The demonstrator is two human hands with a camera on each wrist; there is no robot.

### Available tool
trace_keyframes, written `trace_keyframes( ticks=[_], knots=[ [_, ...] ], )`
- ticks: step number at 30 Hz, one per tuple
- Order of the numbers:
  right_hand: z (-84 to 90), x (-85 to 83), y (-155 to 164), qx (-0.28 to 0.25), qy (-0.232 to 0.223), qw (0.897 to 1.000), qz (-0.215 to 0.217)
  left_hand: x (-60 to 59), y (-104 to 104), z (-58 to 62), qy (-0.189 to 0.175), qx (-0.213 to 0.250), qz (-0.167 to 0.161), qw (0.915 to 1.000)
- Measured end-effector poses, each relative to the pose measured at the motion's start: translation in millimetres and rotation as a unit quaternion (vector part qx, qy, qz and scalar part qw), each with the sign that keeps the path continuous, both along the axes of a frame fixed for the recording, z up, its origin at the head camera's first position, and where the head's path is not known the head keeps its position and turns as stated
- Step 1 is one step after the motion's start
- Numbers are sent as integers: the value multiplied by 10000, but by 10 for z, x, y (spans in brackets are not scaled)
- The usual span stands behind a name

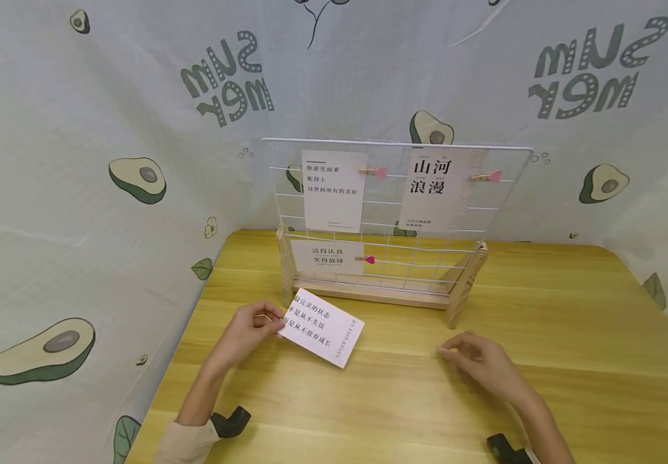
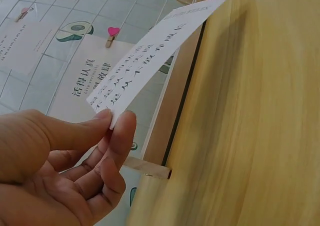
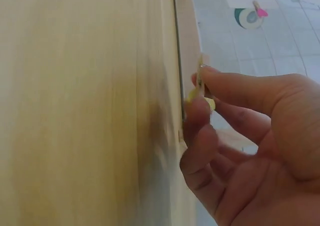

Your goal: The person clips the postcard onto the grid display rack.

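My left hand pinches the left corner of a white card with printed Chinese characters, between thumb and index finger. The card tilts above the table, in front of the left end of a white wire grid rack. To the right, my right hand hovers in front of the rack's right foot. In the right wrist view its thumb and index finger pinch a small wooden clothespin with a yellow part, seen edge-on and partly hidden by the fingers.
On the grid hang an upper left card, an upper right card and a lower left card, with heart clothespins at their right edges. Wooden feet hold the rack on the wooden table. Behind hangs an avocado-print cloth.
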State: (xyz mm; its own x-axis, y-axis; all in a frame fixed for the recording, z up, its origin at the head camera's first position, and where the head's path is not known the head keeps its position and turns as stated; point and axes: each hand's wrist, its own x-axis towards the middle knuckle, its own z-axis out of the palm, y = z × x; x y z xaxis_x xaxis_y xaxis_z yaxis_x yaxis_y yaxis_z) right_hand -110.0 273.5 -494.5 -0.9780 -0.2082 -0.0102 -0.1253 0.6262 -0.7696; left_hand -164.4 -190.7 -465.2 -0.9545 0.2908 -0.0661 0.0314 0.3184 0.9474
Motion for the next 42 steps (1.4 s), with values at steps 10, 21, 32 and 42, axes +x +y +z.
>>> trace_keyframes(
  ticks=[10,21,32,42],
  knots=[
    [7,3,-14,-490,202,9954,-797,-57,207,-121,-60,616,-197,9979],
    [-7,-18,-41,-1595,-128,9852,-622,-92,466,-249,-346,811,-405,9953],
    [-41,-19,-20,-1475,65,9868,-668,-164,821,-299,-318,1123,-519,9918],
    [-112,-41,-39,-1813,-299,9827,-245,-313,1201,-270,-153,1400,-454,9890]
  ],
)
